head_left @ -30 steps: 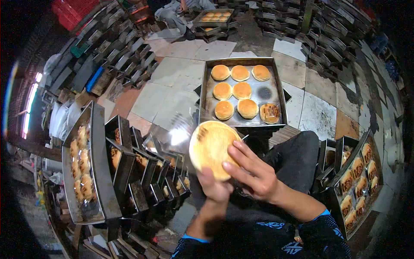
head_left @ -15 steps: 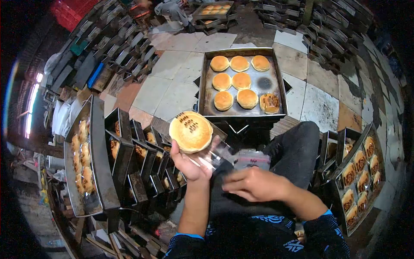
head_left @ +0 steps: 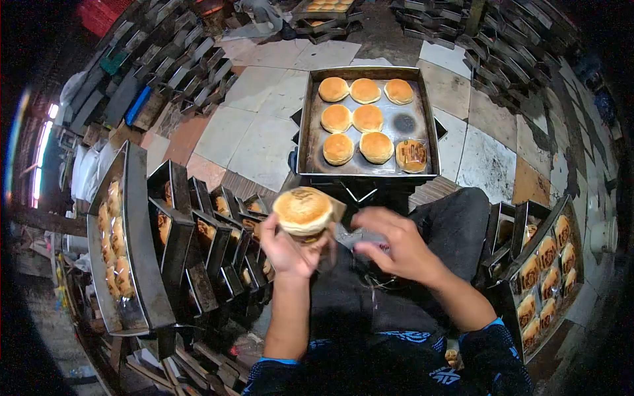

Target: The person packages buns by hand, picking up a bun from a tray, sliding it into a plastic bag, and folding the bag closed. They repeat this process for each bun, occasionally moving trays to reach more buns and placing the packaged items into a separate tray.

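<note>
My left hand point(head_left: 290, 254) is closed around a round golden bun point(head_left: 302, 208), held up just below the large tray. Dark printed marks show on the bun's top, and something brown and glossy shows under it, partly hidden by my fingers. My right hand point(head_left: 403, 247) is just to the right, slightly blurred, with thumb and fingers apart. Clear plastic point(head_left: 350, 239) lies between the two hands, above my lap. Several plain buns point(head_left: 338, 149) sit in the metal tray point(head_left: 370, 177) ahead, together with one wrapped bun point(head_left: 411, 156) in its near right corner.
Stacked metal trays of wrapped buns stand at my left point(head_left: 153, 264) and at my right point(head_left: 512, 317). More stacked trays point(head_left: 456, 20) line the back of the tiled floor point(head_left: 257, 92). My bent knee point(head_left: 456, 211) is beside the large tray.
My left hand has tilted the bun, so its side now shows. My right hand has moved up and its fingers have spread. The view has shifted slightly.
</note>
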A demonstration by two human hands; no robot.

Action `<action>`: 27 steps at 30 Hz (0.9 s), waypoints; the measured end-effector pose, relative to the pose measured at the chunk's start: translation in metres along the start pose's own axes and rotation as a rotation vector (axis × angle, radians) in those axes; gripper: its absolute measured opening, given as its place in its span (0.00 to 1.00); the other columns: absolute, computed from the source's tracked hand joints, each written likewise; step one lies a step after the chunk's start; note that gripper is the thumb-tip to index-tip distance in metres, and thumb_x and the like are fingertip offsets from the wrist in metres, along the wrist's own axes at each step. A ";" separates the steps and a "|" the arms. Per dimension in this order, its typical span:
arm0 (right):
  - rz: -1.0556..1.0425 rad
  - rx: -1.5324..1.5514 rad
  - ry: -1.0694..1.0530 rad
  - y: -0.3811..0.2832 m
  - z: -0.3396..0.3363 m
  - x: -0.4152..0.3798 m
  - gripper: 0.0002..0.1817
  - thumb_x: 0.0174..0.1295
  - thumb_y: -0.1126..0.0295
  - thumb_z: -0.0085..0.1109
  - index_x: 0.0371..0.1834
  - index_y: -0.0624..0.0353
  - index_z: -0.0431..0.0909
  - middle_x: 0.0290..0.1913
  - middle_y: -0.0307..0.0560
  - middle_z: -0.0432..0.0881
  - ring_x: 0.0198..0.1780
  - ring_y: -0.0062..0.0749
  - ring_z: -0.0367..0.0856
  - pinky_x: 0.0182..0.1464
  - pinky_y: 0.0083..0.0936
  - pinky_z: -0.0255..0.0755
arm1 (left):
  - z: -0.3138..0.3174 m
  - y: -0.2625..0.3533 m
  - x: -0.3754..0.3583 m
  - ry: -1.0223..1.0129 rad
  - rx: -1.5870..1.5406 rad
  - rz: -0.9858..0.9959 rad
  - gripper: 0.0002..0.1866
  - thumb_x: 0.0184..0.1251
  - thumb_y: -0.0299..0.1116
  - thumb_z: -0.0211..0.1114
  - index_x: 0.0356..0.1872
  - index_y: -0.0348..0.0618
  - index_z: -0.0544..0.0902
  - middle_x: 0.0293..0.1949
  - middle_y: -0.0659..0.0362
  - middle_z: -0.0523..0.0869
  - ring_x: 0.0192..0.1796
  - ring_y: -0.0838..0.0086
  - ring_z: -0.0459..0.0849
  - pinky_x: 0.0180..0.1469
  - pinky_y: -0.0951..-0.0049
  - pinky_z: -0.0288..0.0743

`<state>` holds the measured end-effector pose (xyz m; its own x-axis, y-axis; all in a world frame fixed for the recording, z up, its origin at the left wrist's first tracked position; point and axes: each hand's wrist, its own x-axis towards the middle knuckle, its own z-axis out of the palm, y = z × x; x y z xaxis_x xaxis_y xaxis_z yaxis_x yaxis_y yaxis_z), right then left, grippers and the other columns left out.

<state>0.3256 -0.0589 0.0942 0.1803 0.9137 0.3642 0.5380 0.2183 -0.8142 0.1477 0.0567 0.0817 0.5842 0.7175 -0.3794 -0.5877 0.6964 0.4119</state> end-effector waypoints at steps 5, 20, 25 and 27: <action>-0.305 0.033 0.377 -0.014 0.015 0.011 0.08 0.49 0.75 0.72 0.34 0.58 0.86 0.33 0.44 0.84 0.38 0.38 0.82 0.49 0.38 0.77 | -0.007 -0.054 -0.020 0.142 -0.047 -0.197 0.30 0.79 0.52 0.38 0.69 0.41 0.64 0.60 0.48 0.79 0.55 0.61 0.82 0.56 0.65 0.79; 0.036 0.204 0.187 0.056 0.087 0.043 0.03 0.55 0.79 0.66 0.32 0.63 0.85 0.34 0.49 0.82 0.32 0.33 0.81 0.34 0.25 0.75 | -0.101 0.035 0.004 0.127 1.644 1.440 0.07 0.58 0.23 0.69 0.38 0.39 0.86 0.35 0.55 0.82 0.34 0.63 0.82 0.38 0.71 0.75; -0.076 0.092 0.216 0.056 0.097 0.038 0.05 0.52 0.78 0.69 0.32 0.62 0.85 0.29 0.47 0.79 0.30 0.30 0.78 0.32 0.25 0.72 | -0.128 0.012 0.004 0.291 1.109 1.236 0.04 0.65 0.30 0.67 0.36 0.41 0.85 0.30 0.57 0.83 0.30 0.66 0.83 0.37 0.71 0.76; -0.110 -0.021 0.263 0.056 0.110 0.057 0.03 0.53 0.78 0.69 0.30 0.60 0.85 0.28 0.43 0.77 0.26 0.28 0.74 0.28 0.24 0.69 | -0.123 0.018 0.018 0.100 1.502 1.362 0.05 0.66 0.30 0.65 0.32 0.40 0.83 0.29 0.57 0.83 0.30 0.66 0.83 0.36 0.71 0.77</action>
<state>0.2752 0.0430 0.0194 0.3262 0.7640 0.5567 0.5826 0.3013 -0.7548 0.0787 0.0847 -0.0194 0.1946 0.6922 0.6950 0.3355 -0.7127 0.6160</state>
